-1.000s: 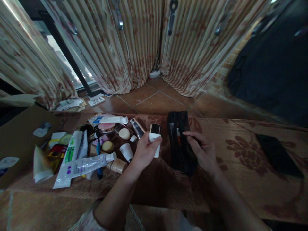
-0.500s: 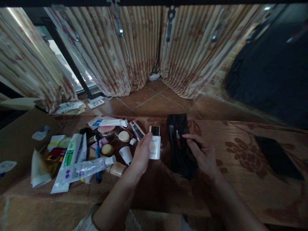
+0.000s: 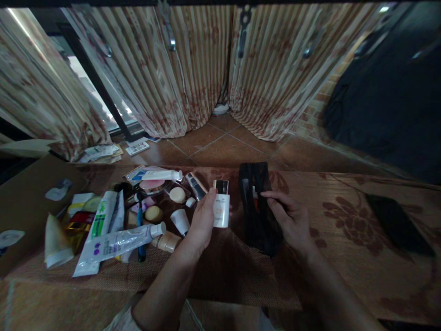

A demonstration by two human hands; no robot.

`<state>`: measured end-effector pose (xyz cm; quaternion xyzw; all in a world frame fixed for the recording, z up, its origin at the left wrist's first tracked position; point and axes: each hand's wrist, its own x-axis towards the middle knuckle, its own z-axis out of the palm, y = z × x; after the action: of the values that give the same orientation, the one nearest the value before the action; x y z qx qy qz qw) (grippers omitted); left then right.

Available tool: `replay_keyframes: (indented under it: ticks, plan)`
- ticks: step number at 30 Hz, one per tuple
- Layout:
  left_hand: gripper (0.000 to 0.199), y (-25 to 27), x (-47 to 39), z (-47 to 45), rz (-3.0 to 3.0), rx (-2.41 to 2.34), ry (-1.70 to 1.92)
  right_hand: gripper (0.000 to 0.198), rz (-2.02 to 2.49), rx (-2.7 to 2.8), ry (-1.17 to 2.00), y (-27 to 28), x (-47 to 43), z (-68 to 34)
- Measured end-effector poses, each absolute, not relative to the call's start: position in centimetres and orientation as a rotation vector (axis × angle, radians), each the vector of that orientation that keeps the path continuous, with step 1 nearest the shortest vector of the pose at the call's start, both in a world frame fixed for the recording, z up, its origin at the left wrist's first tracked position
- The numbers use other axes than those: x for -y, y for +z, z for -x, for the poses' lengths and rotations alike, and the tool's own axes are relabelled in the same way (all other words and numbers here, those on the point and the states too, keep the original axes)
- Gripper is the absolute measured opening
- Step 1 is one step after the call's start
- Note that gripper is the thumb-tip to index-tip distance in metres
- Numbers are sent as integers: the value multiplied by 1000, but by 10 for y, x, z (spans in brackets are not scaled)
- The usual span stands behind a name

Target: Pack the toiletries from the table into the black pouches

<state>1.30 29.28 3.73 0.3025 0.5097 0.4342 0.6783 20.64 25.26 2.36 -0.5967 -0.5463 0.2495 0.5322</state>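
A brown flowered cloth (image 3: 365, 269) is stretching long and low before me, and beyond it striped curtains (image 3: 203, 69) are hanging down to a tiled floor (image 3: 220, 145). At the far right a dark cover (image 3: 386, 101) is draping beside a brick wall (image 3: 312, 115); at the far left papers (image 3: 101, 153) are lying on the floor. On the cloth's left side one tube (image 3: 103, 211) is showing green blocks, and a nearer tube (image 3: 120, 241), lying across it, is bearing purple characters I cannot make out. The left hand (image 3: 204, 220) is holding a white bottle (image 3: 221, 211) by its side, dark cap uppermost, just left of a black mesh pouch (image 3: 257, 234); its label is carrying print too small to read. The right hand (image 3: 291, 216) is staying narrow, forefinger and thumb pinching the pouch's right edge, and bits of white and orange are showing inside. A carton (image 3: 31, 193) is standing at the left end, pale patches marking its side, while a dark flat thing (image 3: 399, 225) is lying at the right.
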Motion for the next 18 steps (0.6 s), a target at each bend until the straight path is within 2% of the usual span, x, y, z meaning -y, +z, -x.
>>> replay_keyframes:
  ticks: [18]
  plan:
    - [44,38,-292,-14,-686,-1133,1010,18,1420,1303,595,24,-253,-206]
